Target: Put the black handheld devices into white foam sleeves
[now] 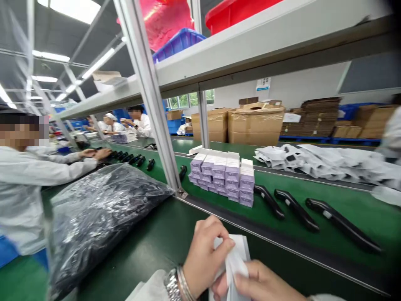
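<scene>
While gripped at the near edge of the green table [150,251], small white pouch [235,261] pinched by left hand [205,257] and right hand [260,284], apparently being opened and empty. Beyond, black handheld devices [294,204] waiting right of purple boxes [224,175], unpacked.

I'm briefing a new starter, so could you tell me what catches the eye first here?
Bottom centre, the left hand and right hand pinch a white pouch. Beyond them, a stack of purple boxes sits on the green conveyor belt beside black handheld devices. A large plastic bag lies left.
</scene>
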Demonstrator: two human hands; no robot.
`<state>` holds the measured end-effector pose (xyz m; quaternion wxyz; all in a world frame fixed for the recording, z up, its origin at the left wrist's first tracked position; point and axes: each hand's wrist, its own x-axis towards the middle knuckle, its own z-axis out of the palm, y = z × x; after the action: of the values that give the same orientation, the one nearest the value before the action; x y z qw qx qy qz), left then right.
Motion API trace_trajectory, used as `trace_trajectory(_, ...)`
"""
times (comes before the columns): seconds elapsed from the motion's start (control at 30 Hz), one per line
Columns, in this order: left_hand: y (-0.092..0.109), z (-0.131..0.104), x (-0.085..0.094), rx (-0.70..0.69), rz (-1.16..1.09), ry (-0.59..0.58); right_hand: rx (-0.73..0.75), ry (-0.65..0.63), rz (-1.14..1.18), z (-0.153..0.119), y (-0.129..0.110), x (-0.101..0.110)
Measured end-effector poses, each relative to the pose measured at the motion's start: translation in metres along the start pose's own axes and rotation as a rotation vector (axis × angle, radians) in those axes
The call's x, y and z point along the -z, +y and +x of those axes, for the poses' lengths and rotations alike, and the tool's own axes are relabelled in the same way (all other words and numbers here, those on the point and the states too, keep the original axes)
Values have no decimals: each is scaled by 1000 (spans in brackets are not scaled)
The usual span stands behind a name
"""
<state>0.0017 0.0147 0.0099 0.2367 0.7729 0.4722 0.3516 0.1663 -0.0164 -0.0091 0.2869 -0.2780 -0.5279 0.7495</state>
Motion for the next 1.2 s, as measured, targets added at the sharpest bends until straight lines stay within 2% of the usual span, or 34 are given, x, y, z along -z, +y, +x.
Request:
trace_trajectory(0.07,-7,4,6,-21,30,4,169,191,26,-10,-21,17)
trace_trajectory(0.1,-11,6,8,-24,63,0,243,320,-25,-19,-34,33)
trace_trajectory(0.17,-22,11,10,-11,151,-55,312,594,-310,-44,-60,78)
trace_trajectory(0.23,-32,15,9,34,250,-107,233,971,-764,-79,-78,131)
trace_trajectory(0.3,-38,17,6,82,329,-157,-31,1296,-1229,-113,-82,181)
trace_trajectory(0.33,-40,17,4,103,357,-180,-139,1402,-1416,-126,-77,202)
trace_trajectory(0.37,-42,17,3,119,376,-202,-176,1444,-1568,-136,-69,221)
trace_trajectory(0.43,-44,17,1,139,396,-239,-198,1435,-1654,-145,-46,248)
trace_trajectory(0.5,-46,18,-1,142,397,-269,-188,1377,-1584,-145,-25,264)
trace_trajectory(0.57,-46,17,-2,123,391,-274,-161,1342,-1497,-141,-13,269)
trace_trajectory(0.63,-46,17,-3,78,391,-242,-66,1385,-1428,-133,-15,264)
trace_trajectory(0.7,-46,16,-5,19,413,-193,121,1475,-1278,-121,-28,246)
trace_trajectory(0.77,-45,16,-6,-43,441,-145,382,1515,-967,-106,-44,214)
trace_trajectory(0.8,-44,15,-7,-76,444,-123,518,1480,-752,-96,-52,193)
trace_trajectory(0.83,-44,15,-7,-107,438,-103,601,1387,-576,-86,-58,170)
trace_trajectory(0.9,-42,14,-6,-158,414,-67,656,1158,-341,-64,-65,126)
trace_trajectory(1.0,-37,12,-3,-231,394,-49,636,967,-203,-33,-62,74)
trace_trajectory(1.1,-31,11,-1,-293,359,-41,648,864,-162,-7,-53,48)
trace_trajectory(1.2,-25,9,-2,-315,295,-12,677,819,-126,13,-46,38)
